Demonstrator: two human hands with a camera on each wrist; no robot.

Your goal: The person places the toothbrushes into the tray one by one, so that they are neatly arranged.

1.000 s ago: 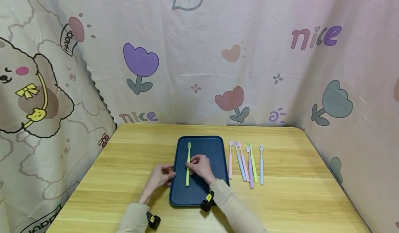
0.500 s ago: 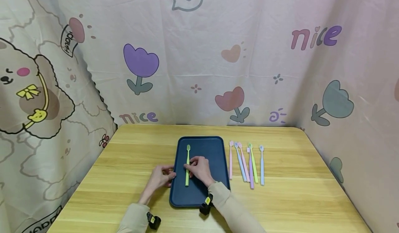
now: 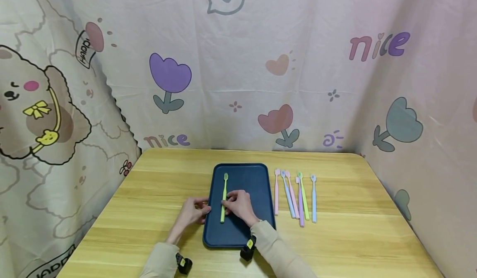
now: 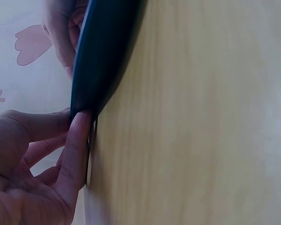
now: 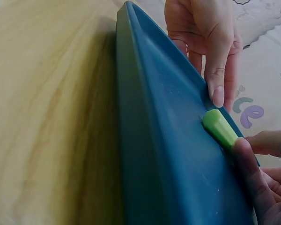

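Note:
A dark blue rectangular tray lies on the wooden table. On its left half is a yellow-green toothbrush, head toward the far end, tilted slightly. My right hand pinches its handle between thumb and fingers; in the right wrist view the green handle end sticks out from the fingertips over the tray floor. At the tray's left edge, my left hand grips the rim, with the thumb on the rim and fingers along the outer side. The left wrist view shows this hand against the tray edge.
Right of the tray, several toothbrushes lie loosely side by side on the table: pink, blue, purple and green ones among them. A printed curtain hangs behind the table and along both sides.
My right hand has shifted slightly toward the near end of the tray, still pinching the toothbrush, which now leans a little more. My left hand stays on the rim.

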